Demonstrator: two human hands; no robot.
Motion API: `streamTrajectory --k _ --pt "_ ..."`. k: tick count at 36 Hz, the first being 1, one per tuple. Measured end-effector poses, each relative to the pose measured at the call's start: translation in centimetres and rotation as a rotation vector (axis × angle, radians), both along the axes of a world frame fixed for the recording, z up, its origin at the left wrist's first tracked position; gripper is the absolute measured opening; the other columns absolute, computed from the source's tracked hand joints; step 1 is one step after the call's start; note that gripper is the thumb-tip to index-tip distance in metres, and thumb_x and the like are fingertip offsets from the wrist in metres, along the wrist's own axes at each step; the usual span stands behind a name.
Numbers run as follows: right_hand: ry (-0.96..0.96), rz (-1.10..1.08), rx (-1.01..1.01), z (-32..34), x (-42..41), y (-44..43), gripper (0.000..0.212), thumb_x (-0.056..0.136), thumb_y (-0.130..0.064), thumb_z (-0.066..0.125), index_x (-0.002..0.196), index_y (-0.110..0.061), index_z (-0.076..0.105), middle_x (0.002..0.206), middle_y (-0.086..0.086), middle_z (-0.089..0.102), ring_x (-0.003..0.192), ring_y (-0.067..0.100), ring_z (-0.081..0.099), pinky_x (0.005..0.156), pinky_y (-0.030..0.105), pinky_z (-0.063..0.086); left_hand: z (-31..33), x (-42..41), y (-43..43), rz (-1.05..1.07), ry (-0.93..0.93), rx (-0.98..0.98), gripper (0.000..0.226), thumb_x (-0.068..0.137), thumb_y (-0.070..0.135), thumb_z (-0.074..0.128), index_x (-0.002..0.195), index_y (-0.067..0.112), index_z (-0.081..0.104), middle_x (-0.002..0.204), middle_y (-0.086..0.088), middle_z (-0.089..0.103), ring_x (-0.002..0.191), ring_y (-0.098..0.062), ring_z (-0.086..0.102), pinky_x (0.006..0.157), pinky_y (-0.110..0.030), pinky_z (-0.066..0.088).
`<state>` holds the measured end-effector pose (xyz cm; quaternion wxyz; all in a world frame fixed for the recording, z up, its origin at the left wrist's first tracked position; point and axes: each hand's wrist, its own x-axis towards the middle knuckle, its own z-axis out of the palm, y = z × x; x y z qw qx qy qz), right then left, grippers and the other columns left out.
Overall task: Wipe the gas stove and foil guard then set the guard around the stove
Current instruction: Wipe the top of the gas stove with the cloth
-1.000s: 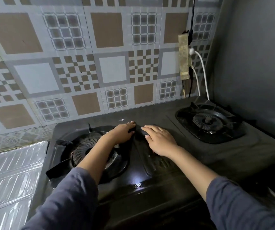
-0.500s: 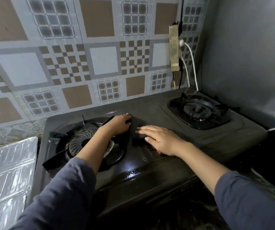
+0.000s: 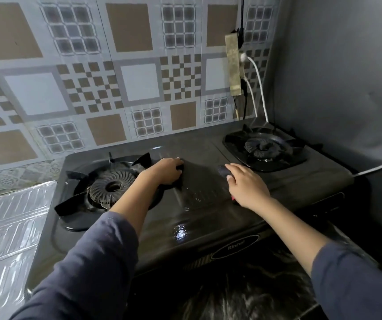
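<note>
A black two-burner gas stove (image 3: pixel 210 224) fills the middle of the view, its top wet and shiny near the front. My left hand (image 3: pixel 163 173) sits just right of the left burner (image 3: pixel 113 188), fingers curled round one end of a dark cloth (image 3: pixel 202 179). My right hand (image 3: pixel 246 187) lies further right on the stove's middle, fingers bent over the cloth's other end. The cloth is hard to tell from the dark stove top. The silver foil guard (image 3: pixel 7 227) lies flat on the counter to the stove's left.
The right burner (image 3: pixel 265 146) sits at the back right, close to a grey side wall (image 3: pixel 347 77). A power strip (image 3: pixel 233 65) with a white cable (image 3: pixel 262 95) hangs on the tiled back wall above it. Another white cable runs in from the right.
My hands were close together at the stove's middle; the right hand has slid to the right, away from the left. The camera view has shifted a little.
</note>
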<state>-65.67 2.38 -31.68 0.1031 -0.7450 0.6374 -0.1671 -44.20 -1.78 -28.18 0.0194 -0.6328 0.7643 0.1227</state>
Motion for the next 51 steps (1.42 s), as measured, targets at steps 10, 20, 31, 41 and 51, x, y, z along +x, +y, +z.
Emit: streamTrajectory --k 10,20,31,41,51 --pt "0.059 -0.085 -0.049 -0.4 2.6 2.6 0.047 0.097 -0.026 0.032 0.143 -0.016 0.027 0.153 0.004 0.025 0.140 0.022 0.023 0.112 0.036 0.020 0.4 -0.6 2.1 0.042 -0.055 -0.006 0.047 0.097 0.018 0.037 0.143 0.015 0.033 0.152 -0.006 0.031 0.134 -0.029 0.036 0.109 -0.034 0.030" --pt "0.045 0.143 -0.055 0.0 5.6 2.3 0.048 0.093 -0.025 0.038 0.141 -0.018 0.031 0.151 0.002 0.029 0.139 0.023 0.024 0.112 0.035 0.019 0.9 -1.1 3.0 0.061 -0.065 -0.024 0.045 0.097 0.018 0.038 0.142 0.016 0.034 0.151 -0.005 0.033 0.133 -0.026 0.038 0.106 -0.031 0.031" --pt "0.019 0.253 -0.092 -0.4 6.9 2.9 0.045 0.094 -0.023 0.037 0.138 -0.016 0.036 0.149 0.003 0.033 0.137 0.022 0.028 0.112 0.037 0.022 1.0 0.0 2.7 0.033 -0.047 -0.018 0.044 0.097 0.014 0.038 0.140 0.017 0.039 0.146 -0.009 0.040 0.131 -0.027 0.041 0.105 -0.030 0.031" --pt "0.002 0.250 -0.088 -0.3 8.0 4.1 0.044 0.093 -0.021 0.039 0.137 -0.019 0.041 0.147 0.001 0.037 0.136 0.020 0.031 0.113 0.033 0.022 0.8 0.7 2.3 -0.012 -0.004 -0.015 0.044 0.097 0.015 0.040 0.141 0.017 0.038 0.148 -0.008 0.038 0.131 -0.027 0.041 0.104 -0.029 0.032" --pt "-0.074 0.332 -0.173 -0.6 7.7 7.1 0.044 0.082 -0.017 0.045 0.124 -0.018 0.057 0.134 0.000 0.055 0.126 0.020 0.047 0.105 0.033 0.034 0.0 0.9 2.1 -0.067 -0.015 -0.082 0.042 0.096 0.012 0.039 0.138 0.010 0.041 0.143 -0.013 0.044 0.128 -0.030 0.045 0.105 -0.034 0.034"
